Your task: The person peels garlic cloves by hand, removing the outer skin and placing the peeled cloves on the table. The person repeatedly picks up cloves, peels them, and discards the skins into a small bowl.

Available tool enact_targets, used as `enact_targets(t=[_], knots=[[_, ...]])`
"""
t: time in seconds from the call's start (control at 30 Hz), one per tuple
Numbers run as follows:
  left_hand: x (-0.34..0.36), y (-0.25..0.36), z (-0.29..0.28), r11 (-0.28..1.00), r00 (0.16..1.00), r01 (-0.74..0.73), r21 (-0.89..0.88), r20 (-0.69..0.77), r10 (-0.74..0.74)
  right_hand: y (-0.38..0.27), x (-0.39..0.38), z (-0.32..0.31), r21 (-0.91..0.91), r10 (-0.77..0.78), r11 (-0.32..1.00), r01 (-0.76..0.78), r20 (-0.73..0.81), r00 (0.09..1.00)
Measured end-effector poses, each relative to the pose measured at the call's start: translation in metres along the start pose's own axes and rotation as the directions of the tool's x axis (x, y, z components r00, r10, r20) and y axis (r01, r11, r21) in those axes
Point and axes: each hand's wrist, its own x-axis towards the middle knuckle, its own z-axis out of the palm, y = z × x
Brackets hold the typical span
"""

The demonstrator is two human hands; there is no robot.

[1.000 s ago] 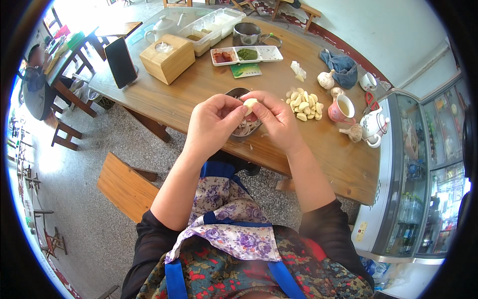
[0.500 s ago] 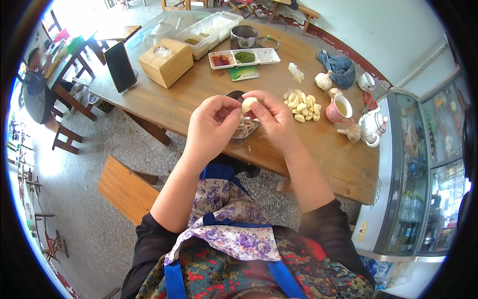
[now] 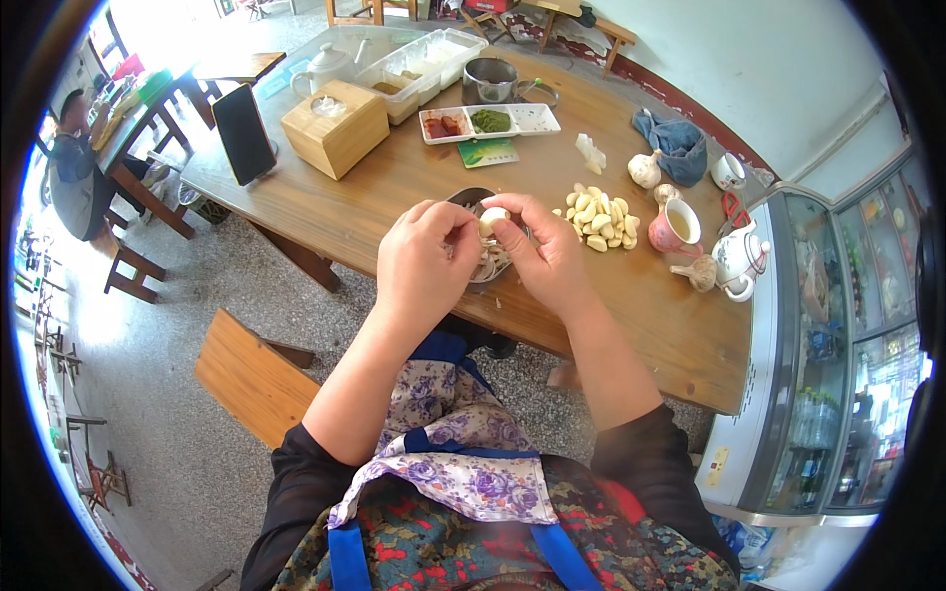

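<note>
Above the near edge of the wooden table, my two hands meet over a metal bowl [image 3: 474,194] with garlic skins [image 3: 490,264] in it. A pale garlic clove [image 3: 492,221] is pinched between the thumb and fingers of my right hand [image 3: 543,248]. My left hand [image 3: 422,254] is closed, its fingertips against the clove's left side; whether they grip a bit of skin is hidden. To the right lies a pile of peeled garlic cloves [image 3: 597,217]. Beyond it are whole garlic bulbs [image 3: 645,169], with another bulb [image 3: 698,273] nearer the teapot.
A pink cup [image 3: 675,229], a white teapot [image 3: 739,261] and red scissors [image 3: 730,207] stand at the right. Farther back are a sauce tray [image 3: 490,122], a wooden tissue box [image 3: 335,123] and a propped tablet [image 3: 243,134]. A glass-door fridge [image 3: 808,355] borders the table's right side.
The view has shifted slightly, so the table's things sit a little lower and to the right. My hands stay together over the bowl, with the clove still between them.
</note>
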Motion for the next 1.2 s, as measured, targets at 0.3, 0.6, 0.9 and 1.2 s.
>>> enact_targets(t=[0.3,0.6,0.9,1.2], knots=[[0.003,-0.006,-0.004,0.998,0.997,0.061,-0.035,-0.042,-0.063,-0.002,0.002,-0.007,0.438,0.115,0.885,-0.155,0.116,0.987],[0.000,0.003,-0.003,0.983,0.998,0.066,-0.174,0.000,-0.067,0.002,0.004,-0.008,0.509,0.166,0.845,-0.164,0.043,0.985],[0.001,-0.001,-0.001,0.991,0.997,-0.074,-0.114,0.013,0.076,-0.004,0.005,-0.007,0.449,0.159,0.878,-0.166,0.053,0.986],[0.003,0.005,-0.004,0.987,0.998,0.004,-0.162,0.068,0.007,-0.004,0.004,-0.009,0.356,0.174,0.916,-0.185,0.062,0.983]])
